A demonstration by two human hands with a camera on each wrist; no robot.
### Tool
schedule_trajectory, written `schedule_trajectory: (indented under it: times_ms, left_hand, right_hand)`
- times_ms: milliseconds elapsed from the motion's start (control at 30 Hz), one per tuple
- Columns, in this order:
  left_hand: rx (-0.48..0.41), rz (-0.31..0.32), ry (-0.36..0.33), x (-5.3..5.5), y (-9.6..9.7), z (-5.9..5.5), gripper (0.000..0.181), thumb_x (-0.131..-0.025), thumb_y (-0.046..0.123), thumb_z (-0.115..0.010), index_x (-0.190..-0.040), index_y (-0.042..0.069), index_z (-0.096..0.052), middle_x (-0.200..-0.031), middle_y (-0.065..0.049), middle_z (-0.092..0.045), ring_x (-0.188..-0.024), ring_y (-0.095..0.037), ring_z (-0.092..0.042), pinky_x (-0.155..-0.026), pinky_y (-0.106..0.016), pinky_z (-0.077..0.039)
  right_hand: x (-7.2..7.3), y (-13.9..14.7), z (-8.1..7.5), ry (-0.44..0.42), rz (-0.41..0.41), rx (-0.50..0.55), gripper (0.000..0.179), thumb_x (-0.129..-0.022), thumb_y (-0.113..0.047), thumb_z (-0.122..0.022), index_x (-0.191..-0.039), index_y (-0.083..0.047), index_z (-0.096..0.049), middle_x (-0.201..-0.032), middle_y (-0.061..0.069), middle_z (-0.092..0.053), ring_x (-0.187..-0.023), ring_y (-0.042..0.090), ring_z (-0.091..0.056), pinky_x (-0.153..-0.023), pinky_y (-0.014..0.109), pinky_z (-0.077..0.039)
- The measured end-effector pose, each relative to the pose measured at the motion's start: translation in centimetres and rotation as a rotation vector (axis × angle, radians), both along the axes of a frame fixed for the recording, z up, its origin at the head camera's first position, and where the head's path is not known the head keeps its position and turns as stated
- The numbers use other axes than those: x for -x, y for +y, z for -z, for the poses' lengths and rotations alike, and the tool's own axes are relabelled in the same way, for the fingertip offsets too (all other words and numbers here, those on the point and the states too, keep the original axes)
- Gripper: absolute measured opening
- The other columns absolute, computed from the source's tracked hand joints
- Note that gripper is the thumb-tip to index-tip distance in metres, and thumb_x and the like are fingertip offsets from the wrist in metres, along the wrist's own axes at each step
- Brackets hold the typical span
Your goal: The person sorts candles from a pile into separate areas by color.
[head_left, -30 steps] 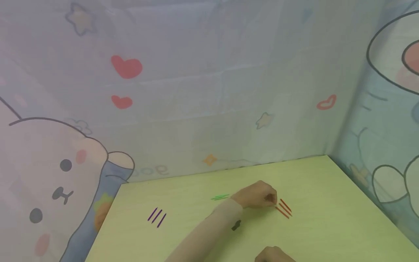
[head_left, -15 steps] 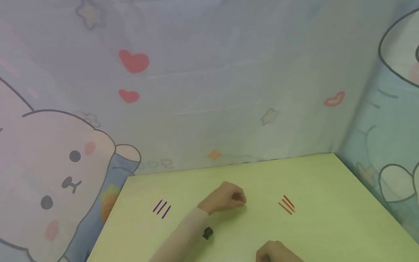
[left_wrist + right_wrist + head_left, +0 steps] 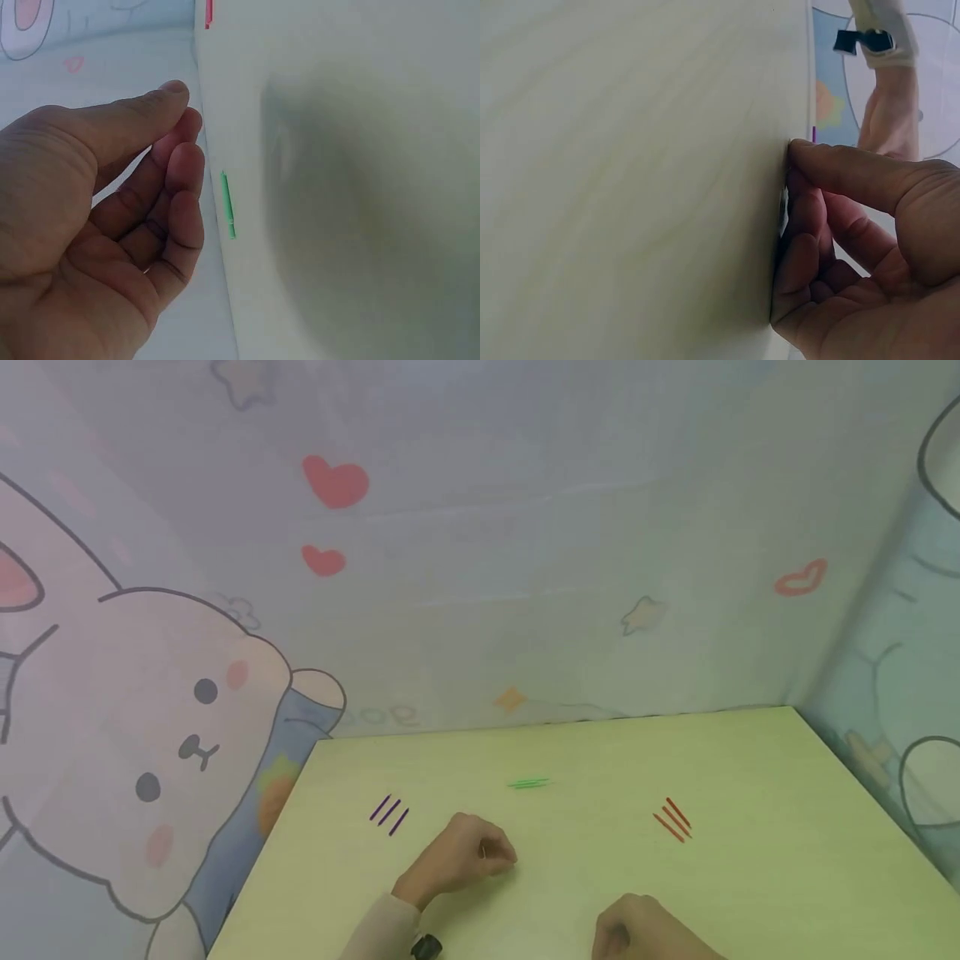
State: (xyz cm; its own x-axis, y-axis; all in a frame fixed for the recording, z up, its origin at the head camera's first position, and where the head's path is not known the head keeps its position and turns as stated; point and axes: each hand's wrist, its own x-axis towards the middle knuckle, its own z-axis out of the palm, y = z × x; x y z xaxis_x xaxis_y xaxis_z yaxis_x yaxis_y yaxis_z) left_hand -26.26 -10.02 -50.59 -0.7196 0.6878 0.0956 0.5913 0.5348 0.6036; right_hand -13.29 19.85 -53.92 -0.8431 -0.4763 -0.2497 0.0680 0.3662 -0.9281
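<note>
In the head view my left hand (image 3: pixel 465 853) hovers above the table, in front of the green sticks (image 3: pixel 529 784), which lie close together. Its fingers are loosely curled, thumb close to the index fingertip, and the left wrist view shows nothing between them. Three thin purple sticks (image 3: pixel 389 813) lie slanted side by side at the left. Three red sticks (image 3: pixel 672 821) lie slanted the other way at the right. My right hand (image 3: pixel 641 931) rests on the table near its front, fingers loosely curled, with no object visible in it.
The pale yellow-green table (image 3: pixel 750 752) ends at the back against a cloth wall (image 3: pixel 525 543) printed with hearts and stars. Printed cloth also stands at the left and right sides. A small dark device (image 3: pixel 426 947) sits at my left wrist.
My left hand has moved away from the red sticks, to the left and back towards me, uncovering the green sticks. My right hand stays resting near the front. The head view has shifted slightly.
</note>
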Motion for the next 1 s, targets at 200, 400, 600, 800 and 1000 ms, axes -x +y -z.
schedule_trajectory:
  times_ms: [200,400,600,800,1000]
  left_hand:
    - [0.024,-0.001,0.001,-1.8,-0.4,1.0,0.014,-0.090,0.006,-0.076,-0.087,0.019,-0.081,-0.083,0.017,-0.072,-0.075,0.004,-0.062,-0.070,-0.017,-0.053]
    - [0.037,0.010,0.012,-3.1,-0.2,1.7,0.016,-0.085,0.003,-0.075,-0.082,0.018,-0.079,-0.076,0.017,-0.069,-0.071,0.006,-0.059,-0.068,-0.014,-0.051]
    - [0.023,0.010,0.007,-4.0,0.3,2.7,0.017,-0.080,0.001,-0.076,-0.077,0.018,-0.078,-0.071,0.018,-0.066,-0.064,0.009,-0.054,-0.061,-0.011,-0.049]
    - [0.045,0.007,0.007,-4.2,0.9,3.0,0.019,-0.081,0.001,-0.077,-0.076,0.019,-0.078,-0.071,0.020,-0.066,-0.064,0.010,-0.054,-0.061,-0.010,-0.049]
    - [0.091,0.009,0.038,-4.3,1.5,2.7,0.020,-0.079,-0.001,-0.076,-0.076,0.019,-0.078,-0.070,0.022,-0.064,-0.065,0.010,-0.052,-0.062,-0.008,-0.047]
  right_hand:
    - [-0.1,0.0,-0.1,-0.017,0.006,0.009,0.015,-0.072,-0.024,-0.082,-0.068,-0.013,-0.074,-0.054,-0.009,-0.052,-0.046,0.011,-0.047,-0.039,0.034,-0.040]
    - [0.1,0.2,0.5,0.061,-0.026,-0.005,0.014,-0.073,-0.025,-0.083,-0.066,-0.017,-0.074,-0.053,-0.010,-0.055,-0.044,0.006,-0.044,-0.037,0.030,-0.038]
    - [0.2,0.5,0.7,0.091,-0.031,-0.031,0.014,-0.073,-0.027,-0.083,-0.066,-0.020,-0.073,-0.053,-0.012,-0.055,-0.045,0.006,-0.046,-0.037,0.031,-0.039]
    - [0.3,0.9,0.7,0.123,-0.040,-0.010,0.015,-0.074,-0.023,-0.082,-0.065,-0.020,-0.071,-0.051,-0.012,-0.051,-0.043,0.002,-0.043,-0.037,0.028,-0.037]
    - [0.4,1.0,0.6,0.102,-0.026,-0.026,0.012,-0.075,-0.022,-0.080,-0.066,-0.019,-0.073,-0.054,-0.012,-0.053,-0.046,0.005,-0.046,-0.038,0.029,-0.039]
